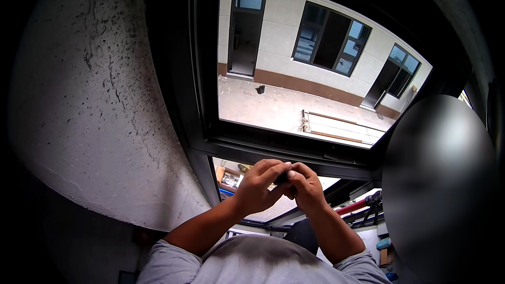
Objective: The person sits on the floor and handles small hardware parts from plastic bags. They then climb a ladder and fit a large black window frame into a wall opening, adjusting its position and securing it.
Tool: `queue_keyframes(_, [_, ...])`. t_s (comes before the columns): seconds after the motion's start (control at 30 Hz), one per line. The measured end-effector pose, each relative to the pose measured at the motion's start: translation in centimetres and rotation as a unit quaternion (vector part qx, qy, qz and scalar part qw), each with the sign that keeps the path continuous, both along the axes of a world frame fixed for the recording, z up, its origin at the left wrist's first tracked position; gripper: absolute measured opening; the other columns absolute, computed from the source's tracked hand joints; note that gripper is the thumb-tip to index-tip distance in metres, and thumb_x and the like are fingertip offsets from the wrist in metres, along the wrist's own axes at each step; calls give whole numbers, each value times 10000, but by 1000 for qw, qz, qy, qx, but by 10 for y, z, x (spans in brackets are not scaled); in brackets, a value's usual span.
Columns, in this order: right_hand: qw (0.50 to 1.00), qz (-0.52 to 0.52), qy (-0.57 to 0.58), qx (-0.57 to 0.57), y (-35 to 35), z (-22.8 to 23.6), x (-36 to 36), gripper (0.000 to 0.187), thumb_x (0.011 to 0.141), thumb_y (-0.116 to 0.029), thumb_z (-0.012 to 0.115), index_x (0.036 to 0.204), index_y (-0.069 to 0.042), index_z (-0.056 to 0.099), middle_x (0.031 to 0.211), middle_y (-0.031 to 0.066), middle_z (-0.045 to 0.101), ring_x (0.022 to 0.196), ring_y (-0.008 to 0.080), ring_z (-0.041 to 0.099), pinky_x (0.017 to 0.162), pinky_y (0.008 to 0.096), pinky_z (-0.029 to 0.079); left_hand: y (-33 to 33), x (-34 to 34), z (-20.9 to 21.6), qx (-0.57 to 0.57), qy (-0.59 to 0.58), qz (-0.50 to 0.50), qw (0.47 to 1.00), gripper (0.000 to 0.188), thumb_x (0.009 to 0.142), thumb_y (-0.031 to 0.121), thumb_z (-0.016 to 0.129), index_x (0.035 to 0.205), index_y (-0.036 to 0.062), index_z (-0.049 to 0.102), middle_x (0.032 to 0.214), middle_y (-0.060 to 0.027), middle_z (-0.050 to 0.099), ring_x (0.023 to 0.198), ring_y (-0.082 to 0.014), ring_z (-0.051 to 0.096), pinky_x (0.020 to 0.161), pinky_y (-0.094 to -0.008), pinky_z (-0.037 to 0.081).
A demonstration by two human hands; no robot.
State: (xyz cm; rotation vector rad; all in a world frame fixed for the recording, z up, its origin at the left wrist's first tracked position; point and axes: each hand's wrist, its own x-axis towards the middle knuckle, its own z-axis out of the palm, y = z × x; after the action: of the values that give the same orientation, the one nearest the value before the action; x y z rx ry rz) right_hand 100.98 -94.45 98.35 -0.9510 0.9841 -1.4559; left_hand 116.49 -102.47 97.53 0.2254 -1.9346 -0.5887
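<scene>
My left hand [259, 183] and my right hand [307, 188] meet in front of my chest, just below the window frame's crossbar. Between their fingers is a small black piece [281, 179], mostly covered, so its kind cannot be made out. Both hands are closed around it, thumbs and fingertips pressed together at its top. Right behind them runs the dark window frame [252, 150], with a large upper opening and a smaller lower one.
A speckled, stained pale wall [89, 105] curves along the left. Beyond the window lie a paved yard [273, 105] and a building with dark-framed windows [331, 39]. A large blurred grey shape [439, 189] blocks the right side. Near it is a red bar [353, 208].
</scene>
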Motion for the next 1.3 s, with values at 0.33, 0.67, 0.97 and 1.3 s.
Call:
queue_keyframes(0.33, [999, 32, -25, -27, 4, -5, 27, 196, 998, -180, 633, 1064, 0, 594, 911, 43, 627, 745, 76, 583, 625, 223, 488, 6, 40, 2, 46, -36, 21, 998, 448, 776, 117, 838, 1170, 27, 645, 1029, -157, 688, 927, -298, 691, 799, -374, 550])
queue_keyframes(0.67, [989, -81, 111, -48, 2, 5, 43, 140, 965, -33, 650, 1098, -5, 614, 958, 41, 652, 835, 52, 609, 695, 210, 499, 13, 46, -9, 333, 76, -43, 939, 292, 876, -55, 678, 1159, 0, 634, 1030, -93, 673, 931, -135, 682, 812, -270, 558])
queue_keyframes(0.97, [857, -179, 424, -233, -13, 9, 48, 258, 828, -32, 743, 1072, -51, 661, 1029, 123, 658, 805, 187, 697, 624, 292, 555, 16, 48, 3, 455, 127, -66, 879, 184, 925, 20, 678, 1097, -23, 627, 965, -79, 709, 873, -117, 682, 809, -265, 556])
queue_keyframes(1.3, [797, -136, 514, -287, -58, 31, 70, 198, 788, -111, 773, 955, -66, 676, 1054, 120, 682, 946, 324, 686, 801, 407, 562, 2, 70, 0, 448, 208, 5, 870, 165, 968, 94, 651, 1090, 3, 587, 933, -90, 691, 852, -132, 690, 809, -281, 563])
